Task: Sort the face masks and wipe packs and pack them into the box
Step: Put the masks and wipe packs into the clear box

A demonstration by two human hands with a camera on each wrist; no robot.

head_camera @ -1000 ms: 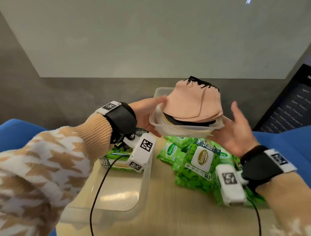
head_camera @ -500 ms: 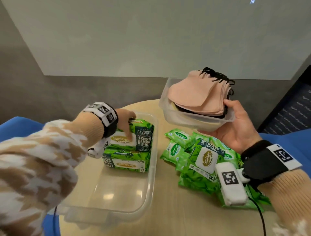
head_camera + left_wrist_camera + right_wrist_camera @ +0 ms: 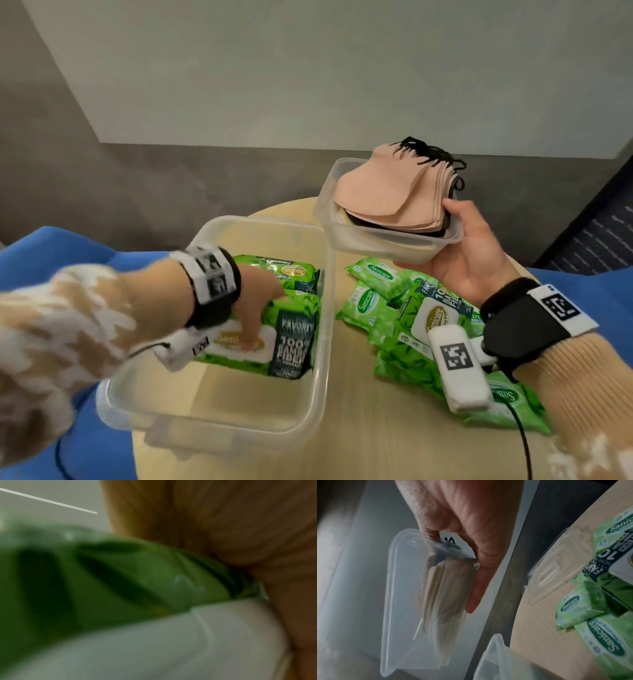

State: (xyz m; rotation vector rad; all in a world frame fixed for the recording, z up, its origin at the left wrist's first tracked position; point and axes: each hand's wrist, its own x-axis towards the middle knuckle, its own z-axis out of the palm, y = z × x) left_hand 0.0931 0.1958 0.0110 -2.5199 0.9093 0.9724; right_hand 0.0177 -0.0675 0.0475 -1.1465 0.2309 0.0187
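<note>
My left hand [image 3: 257, 308] is down inside the large clear box [image 3: 325, 308]. Its fingers bend onto the white lid of the near green wipe pack [image 3: 291, 339], with the thumb at the pack's far edge. A second pack [image 3: 294, 274] lies behind it. The left wrist view is a blur of green wipe pack [image 3: 137, 581] under my palm [image 3: 240, 520]. My right hand [image 3: 472, 246] holds up a small clear container [image 3: 376, 240] of pink and black face masks [image 3: 383, 195], thumb on top. In the right wrist view the fingers [image 3: 476, 588] wrap the container [image 3: 399, 601].
A heap of several green wipe packs [image 3: 387, 308] lies on the round wooden table [image 3: 376, 428], right of the box and under my right wrist. A clear lid [image 3: 556, 568] lies on the table beyond them. Blue seats [image 3: 85, 246] flank the table.
My left hand let go of the mask container, dropped into the large box and settled on the near wipe pack. My right hand took the container alone and holds it to the right.
</note>
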